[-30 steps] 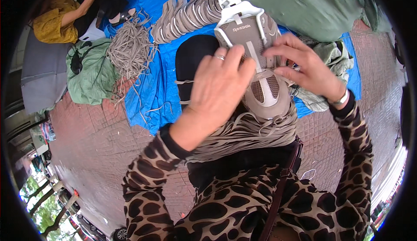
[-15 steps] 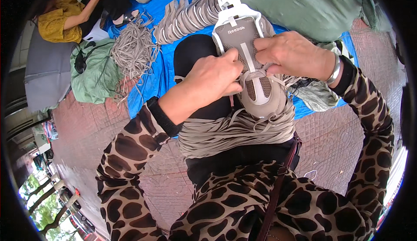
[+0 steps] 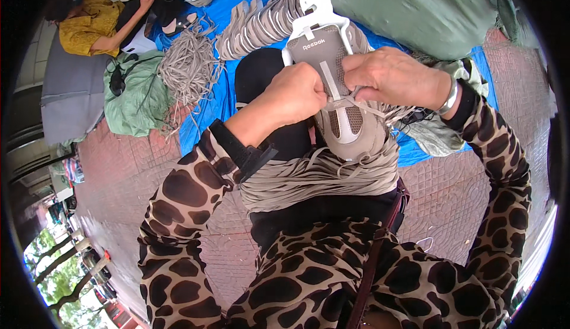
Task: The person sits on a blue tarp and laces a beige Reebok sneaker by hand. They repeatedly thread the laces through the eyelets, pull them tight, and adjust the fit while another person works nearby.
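Note:
A grey-beige sneaker (image 3: 354, 134) with a white tongue strip and mesh panels lies over my lap, toe towards me. My left hand (image 3: 295, 93) is closed at the left side of its lace opening, pinching a shoelace, though the fingertips are partly hidden. On the opposite side my right hand (image 3: 395, 80) has thumb and fingers pinched on the shoelace (image 3: 339, 100), which crosses the lower tongue between the hands. A thick bundle of loose beige laces (image 3: 320, 177) lies across my thighs, below the toe.
A row of stacked beige shoe uppers (image 3: 261, 29) lies on a blue tarp (image 3: 199, 124). At left are a tangled lace pile (image 3: 189, 68) and a green sack (image 3: 136, 100). A large green bundle (image 3: 409, 8) stands at back right. A person in yellow (image 3: 89, 29) handles a shoe at upper left.
My left hand has closed more tightly and drawn in at the lace opening, while my right hand has shifted slightly left. The person at upper left has come further into view, holding a shoe.

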Tool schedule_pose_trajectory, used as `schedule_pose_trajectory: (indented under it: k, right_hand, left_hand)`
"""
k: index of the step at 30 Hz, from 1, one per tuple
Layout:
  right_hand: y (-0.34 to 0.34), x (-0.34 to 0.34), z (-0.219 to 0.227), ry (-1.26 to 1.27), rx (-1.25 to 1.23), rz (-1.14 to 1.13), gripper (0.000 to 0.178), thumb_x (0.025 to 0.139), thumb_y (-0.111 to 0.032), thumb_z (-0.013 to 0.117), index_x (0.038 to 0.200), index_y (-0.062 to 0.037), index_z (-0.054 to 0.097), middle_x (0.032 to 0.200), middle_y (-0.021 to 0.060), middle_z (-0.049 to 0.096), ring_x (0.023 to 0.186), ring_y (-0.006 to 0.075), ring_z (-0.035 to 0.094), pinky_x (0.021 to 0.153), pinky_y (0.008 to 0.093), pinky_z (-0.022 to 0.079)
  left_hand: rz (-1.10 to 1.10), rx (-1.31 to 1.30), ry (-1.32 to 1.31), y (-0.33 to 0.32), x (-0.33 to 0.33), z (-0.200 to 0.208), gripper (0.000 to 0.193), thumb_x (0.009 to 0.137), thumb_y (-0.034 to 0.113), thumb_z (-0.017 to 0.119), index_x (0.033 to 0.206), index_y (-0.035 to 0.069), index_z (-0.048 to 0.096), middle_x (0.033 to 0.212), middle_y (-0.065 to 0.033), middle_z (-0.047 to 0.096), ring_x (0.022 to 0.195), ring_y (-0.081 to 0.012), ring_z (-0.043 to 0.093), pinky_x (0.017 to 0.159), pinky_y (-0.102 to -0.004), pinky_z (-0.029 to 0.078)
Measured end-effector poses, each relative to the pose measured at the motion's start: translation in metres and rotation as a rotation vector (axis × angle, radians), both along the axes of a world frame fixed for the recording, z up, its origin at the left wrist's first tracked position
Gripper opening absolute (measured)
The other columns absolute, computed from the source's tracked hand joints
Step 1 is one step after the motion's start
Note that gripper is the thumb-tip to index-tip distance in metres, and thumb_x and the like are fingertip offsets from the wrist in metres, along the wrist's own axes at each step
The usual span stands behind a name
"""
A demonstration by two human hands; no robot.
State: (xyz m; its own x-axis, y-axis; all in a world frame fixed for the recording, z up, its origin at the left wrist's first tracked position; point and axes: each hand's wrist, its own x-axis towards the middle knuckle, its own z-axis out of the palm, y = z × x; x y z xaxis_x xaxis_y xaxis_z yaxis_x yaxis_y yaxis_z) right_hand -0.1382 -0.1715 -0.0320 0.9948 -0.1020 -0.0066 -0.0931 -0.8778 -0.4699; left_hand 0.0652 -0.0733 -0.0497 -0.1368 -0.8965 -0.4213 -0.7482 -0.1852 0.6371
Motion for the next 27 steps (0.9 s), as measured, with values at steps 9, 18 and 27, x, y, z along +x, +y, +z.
schedule_pose_trajectory:
  k: [9,18,27]
  right_hand:
    - [0.01,-0.013,-0.001,-0.015,-0.064,-0.111,0.021,0.078,-0.018,0.074,0.085,-0.0037,0.061,0.094,0.0072,0.057,0.084,0.0325,0.066,0.071,0.0437,0.053]
    - [0.025,-0.016,0.011,-0.044,-0.198,-0.268,0.018,0.075,-0.015,0.075,0.083,-0.0074,0.061,0.088,0.0059,0.055,0.087,0.0274,0.063,0.074,0.0402,0.053]
    - [0.02,0.01,0.003,0.384,-0.003,-0.506,0.025,0.086,-0.016,0.056,0.101,0.0031,0.061,0.092,0.0212,0.067,0.091,0.0408,0.066,0.081,0.047,0.053]
  left_hand:
    - [0.246,-0.435,0.346,0.016,-0.01,0.009,0.001,0.074,0.003,0.065,0.075,0.003,0.066,0.077,-0.0091,0.062,0.063,-0.0237,0.061,0.058,-0.0368,0.048]
    - [-0.384,-0.812,-0.052,-0.006,-0.005,-0.011,0.007,0.077,0.01,0.061,0.082,0.005,0.062,0.09,-0.0084,0.064,0.102,-0.0277,0.061,0.085,-0.0423,0.046]
    - [-0.146,-0.573,0.106,-0.012,-0.002,0.001,0.012,0.085,0.014,0.06,0.085,0.002,0.063,0.078,-0.0142,0.067,0.073,-0.0306,0.065,0.067,-0.0397,0.05]
